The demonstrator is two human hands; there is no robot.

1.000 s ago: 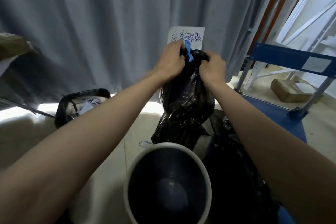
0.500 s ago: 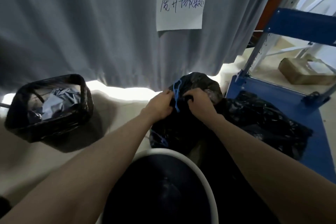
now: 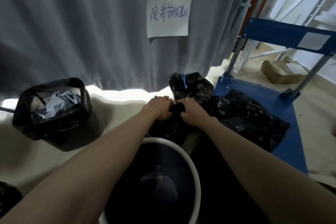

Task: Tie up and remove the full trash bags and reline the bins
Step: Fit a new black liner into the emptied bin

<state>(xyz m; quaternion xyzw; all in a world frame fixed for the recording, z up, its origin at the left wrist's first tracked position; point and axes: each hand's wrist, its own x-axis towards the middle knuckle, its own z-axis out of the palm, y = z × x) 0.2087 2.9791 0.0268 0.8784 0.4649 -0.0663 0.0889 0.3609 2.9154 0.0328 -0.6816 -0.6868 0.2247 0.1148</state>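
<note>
A full black trash bag, tied at the top with a blue drawstring, stands on the floor against the curtain. My left hand and my right hand sit side by side low on its near side, fingers curled into the black plastic. Just below my forearms is a round white-rimmed bin, dark inside with no liner showing. To the left stands a square bin lined with a black bag that holds crumpled blue-grey waste.
A second black bag lies on a blue platform cart at the right, its handle frame upright. A grey curtain with a paper sign closes the back. A cardboard box lies beyond the cart.
The bag was held up in front of the curtain, then came down to the floor. My hands slid from the drawstring top to lower on the bag.
</note>
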